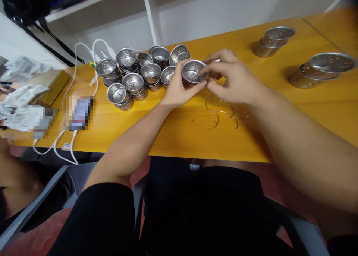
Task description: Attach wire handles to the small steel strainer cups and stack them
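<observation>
My left hand (pixel 177 90) is wrapped around a perforated metal cup (pixel 192 71), its thumb along the near side. The cup is held tilted, its open mouth towards me. At its right rim my right hand (pixel 231 77) has its fingers curled, with a fingertip over the rim and the thumb outside. Whether anything small sits between those fingers is hidden. Several thin curved wires (pixel 216 118) lie on the table just below my hands. Left of my left hand stand stacks of similar perforated cups (pixel 132 82), close together.
Two more cup stacks stand on the right of the yellow table (pixel 156 136), one farther back (pixel 271 43) and one nearer (pixel 313 75). A phone (pixel 81 112) with white cables lies at left, near plastic bags (pixel 22 103). Another person's arm (pixel 19 177) shows at far left.
</observation>
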{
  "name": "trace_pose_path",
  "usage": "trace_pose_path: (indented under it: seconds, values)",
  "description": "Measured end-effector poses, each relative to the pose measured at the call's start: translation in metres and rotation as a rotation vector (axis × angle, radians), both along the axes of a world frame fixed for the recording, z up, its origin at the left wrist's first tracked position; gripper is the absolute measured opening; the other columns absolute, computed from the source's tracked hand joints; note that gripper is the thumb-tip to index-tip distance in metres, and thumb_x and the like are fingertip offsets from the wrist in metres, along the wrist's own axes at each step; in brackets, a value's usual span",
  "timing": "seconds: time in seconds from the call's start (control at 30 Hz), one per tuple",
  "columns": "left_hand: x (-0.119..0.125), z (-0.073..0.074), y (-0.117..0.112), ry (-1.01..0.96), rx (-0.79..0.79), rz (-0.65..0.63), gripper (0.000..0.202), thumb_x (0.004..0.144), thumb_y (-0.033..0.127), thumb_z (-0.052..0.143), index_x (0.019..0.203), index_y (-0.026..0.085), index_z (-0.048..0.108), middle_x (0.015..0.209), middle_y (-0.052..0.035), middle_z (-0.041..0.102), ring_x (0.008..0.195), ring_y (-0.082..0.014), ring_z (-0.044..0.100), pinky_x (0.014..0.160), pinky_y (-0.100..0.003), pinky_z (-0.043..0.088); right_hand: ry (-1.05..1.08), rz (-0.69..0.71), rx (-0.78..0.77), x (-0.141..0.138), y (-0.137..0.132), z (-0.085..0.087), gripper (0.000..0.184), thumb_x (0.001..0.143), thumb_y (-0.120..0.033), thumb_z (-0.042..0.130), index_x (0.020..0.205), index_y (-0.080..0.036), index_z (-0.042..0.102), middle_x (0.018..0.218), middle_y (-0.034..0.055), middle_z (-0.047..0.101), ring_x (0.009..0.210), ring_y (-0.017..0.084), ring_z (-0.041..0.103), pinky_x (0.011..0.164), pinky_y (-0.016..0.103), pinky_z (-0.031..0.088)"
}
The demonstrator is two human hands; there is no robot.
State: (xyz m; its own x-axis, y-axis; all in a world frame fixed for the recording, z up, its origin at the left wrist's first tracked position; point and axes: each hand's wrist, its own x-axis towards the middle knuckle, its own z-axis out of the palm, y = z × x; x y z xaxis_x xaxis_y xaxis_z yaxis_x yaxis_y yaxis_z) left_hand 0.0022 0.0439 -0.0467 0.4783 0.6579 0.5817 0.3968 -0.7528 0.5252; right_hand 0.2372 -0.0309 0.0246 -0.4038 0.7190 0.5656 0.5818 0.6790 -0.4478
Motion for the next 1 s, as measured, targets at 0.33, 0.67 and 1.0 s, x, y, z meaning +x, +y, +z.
trace_pose_path:
  seconds: [0.33, 0.67, 1.0]
  values:
    - [-0.001, 0.012, -0.008, 0.038, 0.111, 0.109, 0.086, 0.125, 0.064, 0.051, 0.191, 0.035, 0.004, 0.178, -0.0167, 0.058, 0.168, -0.0320, 0.066, 0.143, -0.059, 0.051, 0.146, 0.052, 0.123, -0.001, 0.005, -0.006, 0.032, 0.109, -0.036, 0.078, 0.141, -0.037, 0.082, 0.154, 0.0118, 0.073, 0.125, 0.035, 0.080, 0.100, 0.058, 0.074]
    - [-0.065, 0.064, 0.014, -0.102, 0.102, 0.362, 0.097, 0.091, 0.080, 0.093, 0.172, 0.047, 0.048, 0.178, -0.0080, 0.064, 0.185, -0.0442, 0.031, 0.154, -0.073, 0.023, 0.213, -0.258, 0.195, 0.014, 0.024, -0.011, 0.030, 0.104, -0.020, 0.070, 0.129, -0.025, 0.086, 0.132, 0.0141, 0.081, 0.121, 0.031, 0.079, 0.098, 0.051, 0.075]
    - [-0.085, 0.044, 0.043, 0.042, 0.035, 0.229, 0.046, 0.101, 0.069, 0.075, 0.138, 0.041, 0.075, 0.154, -0.0094, 0.076, 0.177, -0.0440, 0.040, 0.156, -0.079, 0.006, 0.193, -0.324, 0.023, 0.007, 0.015, -0.004, 0.025, 0.110, -0.031, 0.068, 0.127, -0.029, 0.086, 0.137, 0.0171, 0.083, 0.134, 0.039, 0.077, 0.112, 0.061, 0.072]
